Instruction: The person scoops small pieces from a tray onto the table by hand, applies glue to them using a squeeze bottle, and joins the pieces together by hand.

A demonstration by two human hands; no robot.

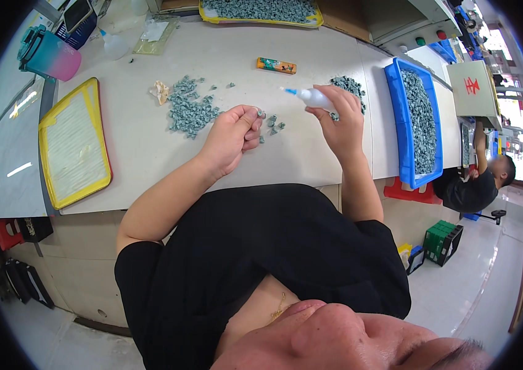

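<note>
My left hand (232,137) is closed above the table, pinching a small grey-green piece (261,115) between thumb and forefinger. Gripped in my right hand (341,120) is a white squeeze bottle (312,97) with a blue nozzle, tilted so the tip points left, apart from the pinched piece. Left of my left hand lies a loose pile of grey-green pieces (190,110). A few single pieces (274,125) are scattered between my hands. Another pile (351,86) sits behind my right hand, partly hidden by it.
A blue tray (435,132) full of pieces stands right; a yellow-rimmed tray (106,166) lies left. An orange-green packet (276,65), crumpled tissue (160,92) and teal-pink bottle (67,61) are on the table. Another yellow tray (261,22) stands at the back. A co-worker (474,188) sits far right.
</note>
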